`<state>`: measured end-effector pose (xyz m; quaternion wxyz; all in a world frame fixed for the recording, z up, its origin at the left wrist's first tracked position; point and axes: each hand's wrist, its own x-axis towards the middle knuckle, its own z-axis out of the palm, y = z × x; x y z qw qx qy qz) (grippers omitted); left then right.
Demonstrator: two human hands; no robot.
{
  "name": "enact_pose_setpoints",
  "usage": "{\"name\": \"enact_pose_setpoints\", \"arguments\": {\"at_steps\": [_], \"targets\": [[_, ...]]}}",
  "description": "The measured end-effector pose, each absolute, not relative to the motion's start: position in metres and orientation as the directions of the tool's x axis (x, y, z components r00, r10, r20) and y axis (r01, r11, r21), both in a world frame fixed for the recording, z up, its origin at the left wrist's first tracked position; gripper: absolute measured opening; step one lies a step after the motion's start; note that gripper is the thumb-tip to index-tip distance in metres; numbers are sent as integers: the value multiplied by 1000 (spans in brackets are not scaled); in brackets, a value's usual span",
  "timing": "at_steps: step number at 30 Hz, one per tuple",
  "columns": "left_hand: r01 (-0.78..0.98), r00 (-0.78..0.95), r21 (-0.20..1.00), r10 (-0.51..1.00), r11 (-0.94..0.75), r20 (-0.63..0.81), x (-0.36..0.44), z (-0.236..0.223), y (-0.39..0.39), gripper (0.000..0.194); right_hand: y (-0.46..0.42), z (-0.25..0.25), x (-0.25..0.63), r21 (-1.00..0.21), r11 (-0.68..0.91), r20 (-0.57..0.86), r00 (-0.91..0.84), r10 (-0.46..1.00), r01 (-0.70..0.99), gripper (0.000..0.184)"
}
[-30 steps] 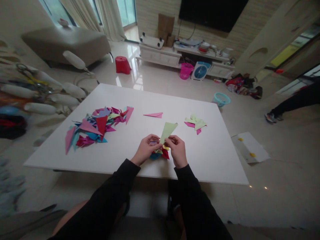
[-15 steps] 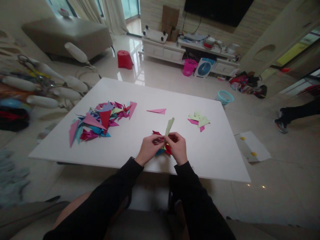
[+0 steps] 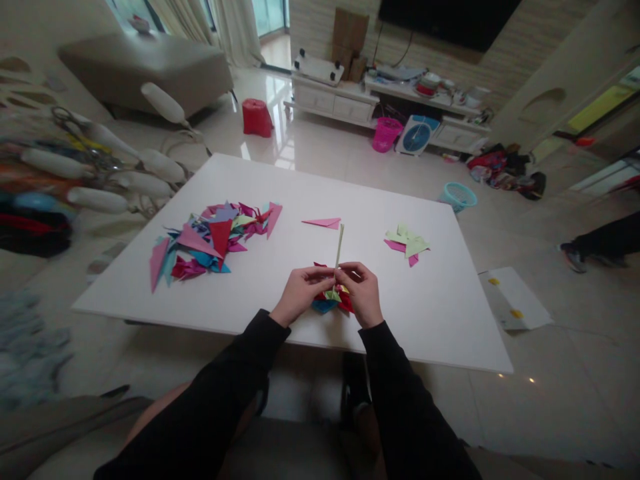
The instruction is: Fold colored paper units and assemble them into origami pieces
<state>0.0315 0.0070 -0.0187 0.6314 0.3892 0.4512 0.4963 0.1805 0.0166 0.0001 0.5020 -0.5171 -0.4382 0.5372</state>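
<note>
Between the fingertips of my left hand and my right hand is a strip of folded light green paper. It stands upright, seen nearly edge-on. Both hands pinch its lower part, which the fingers partly hide. Just beneath and behind them, red, blue and green folded papers lie on the white table. A flat pink folded paper rests beyond my hands. To the right is a small stack of light green and pink folded papers.
A large heap of colourful folded papers covers part of the table's left side. A lamp with white shades stands at the left edge. On the floor are a red stool, a pink bin and a blue basket. A person's legs show far right.
The light green paper has turned from showing its broad face to nearly edge-on. Both hands keep their pinch on it. The whole view has shifted slightly.
</note>
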Motion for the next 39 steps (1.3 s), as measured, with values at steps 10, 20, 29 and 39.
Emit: {"name": "enact_pose_setpoints", "arguments": {"at_steps": [10,20,29,39], "targets": [[-328,109,919,975,217,-191,34,-22,8,48,15,-1,181,-973,-160,-170,47,984,-168,43],[-340,103,911,972,232,-209,35,-18,7,46,15,-2,182,-959,-191,-199,20,980,-209,36],[-306,22,940,989,149,-149,34,-20,8,54,17,-8,182,-943,-173,-190,34,981,-284,35],[-309,28,936,985,171,-171,35,-21,9,50,16,-7,181,-925,-210,-228,22,973,-316,36]]}}
